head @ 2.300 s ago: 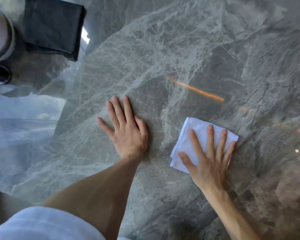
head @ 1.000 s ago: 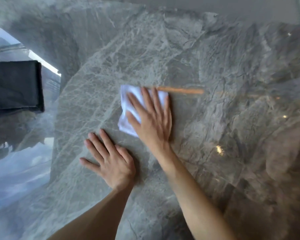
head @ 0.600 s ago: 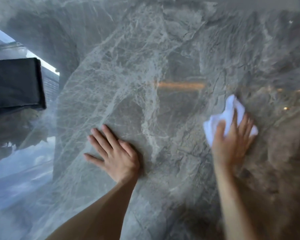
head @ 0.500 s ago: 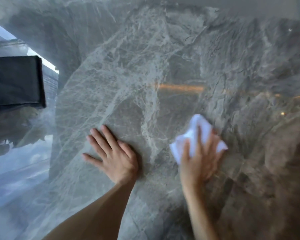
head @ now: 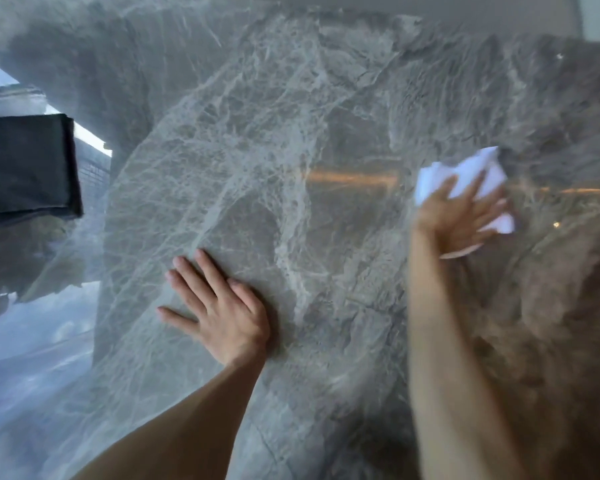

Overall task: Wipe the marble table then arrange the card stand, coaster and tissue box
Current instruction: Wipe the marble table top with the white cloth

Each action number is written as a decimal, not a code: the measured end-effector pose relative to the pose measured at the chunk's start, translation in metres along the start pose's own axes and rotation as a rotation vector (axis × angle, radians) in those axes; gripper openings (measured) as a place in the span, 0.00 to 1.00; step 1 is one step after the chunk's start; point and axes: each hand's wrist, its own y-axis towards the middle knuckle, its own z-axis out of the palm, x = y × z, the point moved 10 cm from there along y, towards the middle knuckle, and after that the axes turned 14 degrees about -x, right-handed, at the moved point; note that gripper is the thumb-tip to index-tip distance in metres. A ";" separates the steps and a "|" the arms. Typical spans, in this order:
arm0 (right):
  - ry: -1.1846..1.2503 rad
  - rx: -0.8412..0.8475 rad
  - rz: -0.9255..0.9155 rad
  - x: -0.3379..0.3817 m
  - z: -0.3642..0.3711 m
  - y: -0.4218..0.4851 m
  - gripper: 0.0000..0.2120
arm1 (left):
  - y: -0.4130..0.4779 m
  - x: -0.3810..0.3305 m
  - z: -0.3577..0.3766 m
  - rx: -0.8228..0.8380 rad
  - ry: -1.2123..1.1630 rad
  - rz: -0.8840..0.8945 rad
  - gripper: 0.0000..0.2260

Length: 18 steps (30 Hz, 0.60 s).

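The grey veined marble table (head: 291, 116) fills the view and shines with reflections. My left hand (head: 222, 313) lies flat on it, fingers spread, holding nothing. My right hand (head: 458, 216) presses a crumpled white cloth (head: 465, 174) onto the marble at the right; hand and cloth are blurred. The card stand, coaster and tissue box are out of sight, unless the black object at the left is one of them.
A flat black rectangular object (head: 25, 164) sits at the left edge of the view; I cannot tell what it is. An orange streak of reflected light (head: 350, 178) crosses the marble. A pale wall (head: 430, 5) runs behind the table's far edge.
My right hand swept the cloth left, right, back toward me, then out to the right again. My left hand has stayed flat in place.
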 end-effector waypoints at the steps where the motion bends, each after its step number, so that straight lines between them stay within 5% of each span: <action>1: 0.294 0.022 -0.227 0.037 0.006 -0.026 0.26 | 0.000 0.000 0.001 0.003 0.002 0.000 0.29; 3: 0.721 0.041 -0.526 0.099 -0.013 -0.088 0.17 | 0.000 0.000 0.000 0.004 0.002 0.002 0.29; 4: 0.488 0.060 -0.821 0.133 -0.017 -0.126 0.16 | 0.001 -0.001 -0.001 0.001 0.002 0.005 0.29; 7: 0.265 0.209 -1.310 0.141 -0.010 -0.197 0.22 | 0.000 0.000 -0.002 -0.001 -0.003 -0.004 0.29; 9: 0.147 0.272 -1.438 0.101 -0.007 -0.166 0.22 | 0.001 0.002 -0.001 0.002 -0.002 -0.008 0.29; 11: -0.058 0.054 -1.099 0.053 -0.016 -0.067 0.18 | 0.002 0.003 -0.001 0.007 0.008 -0.003 0.29; 14: -0.059 -0.129 -0.156 -0.024 -0.026 0.033 0.20 | 0.001 0.001 -0.002 0.013 0.018 0.000 0.29; 15: 0.156 0.050 -0.099 -0.011 -0.001 0.033 0.18 | 0.001 0.000 -0.001 0.019 0.015 -0.002 0.29; 16: 0.510 0.124 -0.255 0.028 0.011 0.016 0.12 | 0.001 0.000 0.000 0.022 0.008 -0.003 0.29; 17: 0.958 0.181 -0.267 0.056 0.007 0.015 0.14 | 0.001 -0.001 0.000 0.020 0.000 -0.004 0.29; 18: 1.321 0.422 -0.315 0.096 0.013 -0.012 0.20 | 0.001 -0.001 0.000 0.017 -0.006 -0.005 0.29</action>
